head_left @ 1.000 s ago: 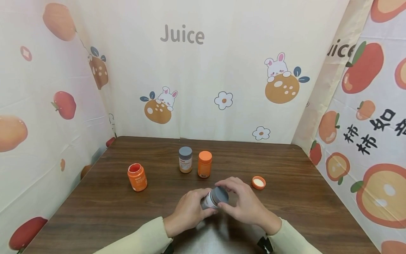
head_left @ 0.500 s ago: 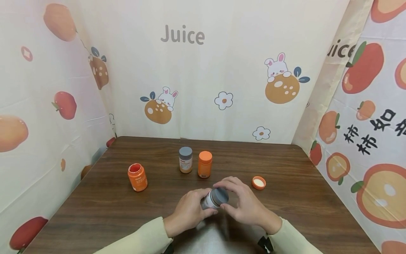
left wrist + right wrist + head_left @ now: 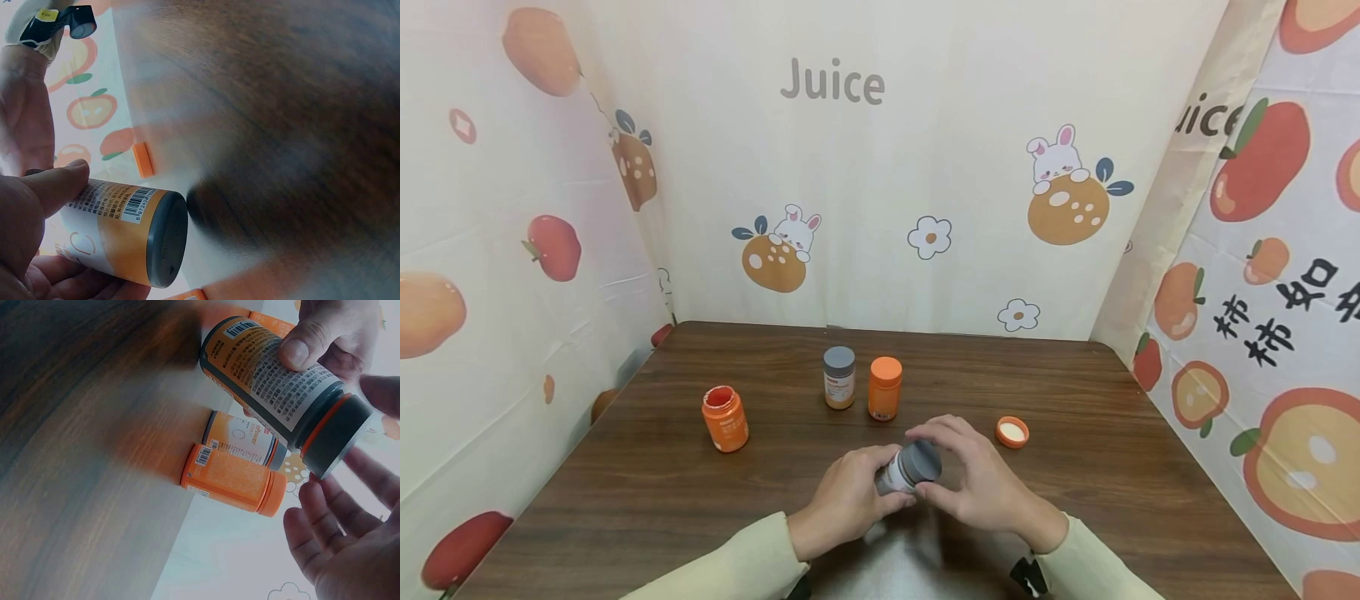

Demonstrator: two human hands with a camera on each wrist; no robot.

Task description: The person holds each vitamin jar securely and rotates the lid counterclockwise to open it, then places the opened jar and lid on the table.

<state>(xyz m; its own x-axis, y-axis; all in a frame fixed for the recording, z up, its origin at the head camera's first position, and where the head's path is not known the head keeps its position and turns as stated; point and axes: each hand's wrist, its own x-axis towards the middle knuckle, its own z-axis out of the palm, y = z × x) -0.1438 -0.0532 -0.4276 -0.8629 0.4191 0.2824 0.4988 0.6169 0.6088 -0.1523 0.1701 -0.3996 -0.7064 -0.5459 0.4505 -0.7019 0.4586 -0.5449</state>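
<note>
My left hand grips a jar with a white and orange label, tilted so its grey screw cap points up and to the right. In the left wrist view the base and barcode of the jar face outward, off the table. Around the cap lie the thumb and fingers of my right hand; the right wrist view shows several fingertips at the rim of the cap. An orange-red band shows below the cap, which is on the jar.
Beyond the hands stand a grey-capped jar and a closed orange jar. To the left is an orange jar without a lid. An orange lid lies inside-up at right. Patterned curtains border the table.
The right hand's thumb and fingers have shifted slightly on the cap, the thumb lifting and coming back against its edge. The left hand and the jar have barely moved.
</note>
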